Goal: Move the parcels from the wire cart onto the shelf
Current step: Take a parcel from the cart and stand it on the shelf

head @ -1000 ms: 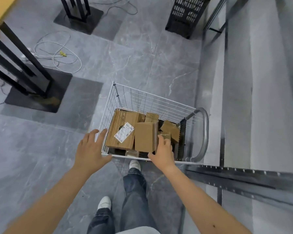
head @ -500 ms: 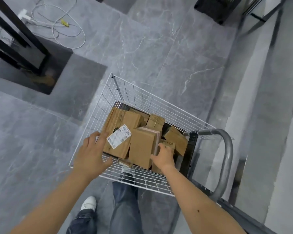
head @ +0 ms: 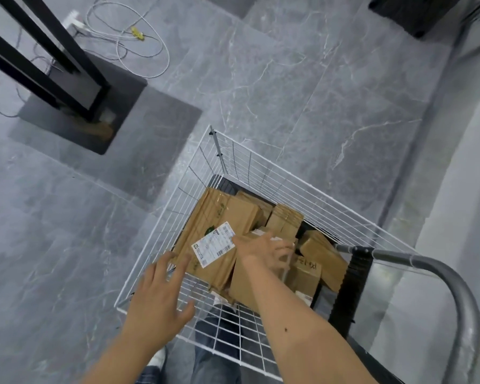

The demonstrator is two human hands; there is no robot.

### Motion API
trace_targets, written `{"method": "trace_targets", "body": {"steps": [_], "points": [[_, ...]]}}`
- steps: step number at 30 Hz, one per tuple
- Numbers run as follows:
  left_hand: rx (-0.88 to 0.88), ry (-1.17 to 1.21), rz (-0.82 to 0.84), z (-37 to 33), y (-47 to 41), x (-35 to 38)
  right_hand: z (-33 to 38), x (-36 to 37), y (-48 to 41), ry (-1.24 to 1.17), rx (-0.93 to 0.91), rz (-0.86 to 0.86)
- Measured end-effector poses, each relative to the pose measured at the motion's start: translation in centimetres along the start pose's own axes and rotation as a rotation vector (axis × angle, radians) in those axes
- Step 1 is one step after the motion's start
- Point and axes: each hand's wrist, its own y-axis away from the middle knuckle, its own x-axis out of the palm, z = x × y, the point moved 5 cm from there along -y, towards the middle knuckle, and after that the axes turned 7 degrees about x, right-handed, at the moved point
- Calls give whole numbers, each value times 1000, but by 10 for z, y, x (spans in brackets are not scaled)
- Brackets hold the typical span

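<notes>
Now reaches deeper into cart [head: 261,168] with right hand [head: 263,252], clasping top of middle parcel [head: 247,284]; keeps left hand [head: 158,297] spread over near-left corner. Seems ready to lift.

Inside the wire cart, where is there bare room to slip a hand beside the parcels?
Bare dark floor shows at the far corner of the white wire cart, behind the large labelled brown cardboard parcel, and in a narrow gap between the small far parcel and the tilted parcel by the grey handle. The middle is packed tight around the right hand.
</notes>
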Motion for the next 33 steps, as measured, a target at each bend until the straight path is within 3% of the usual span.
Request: {"method": "trace_targets", "body": {"steps": [11,17,21,29,33], "points": [[-50,-37,26,1,-1,13,-27,9,-31,22,203,-17],[-49,98,30,-23,1,5,-77,-13,-23,-314,287,94],[-76,230,33,-42,4,-9,-112,-43,6,-594,190,68],[-314,917,-14,-59,3,-64,-153,-97,97,-1333,-84,290],[-398,1336,106,-74,10,-103,-158,-121,139,-1553,-194,373]]}}
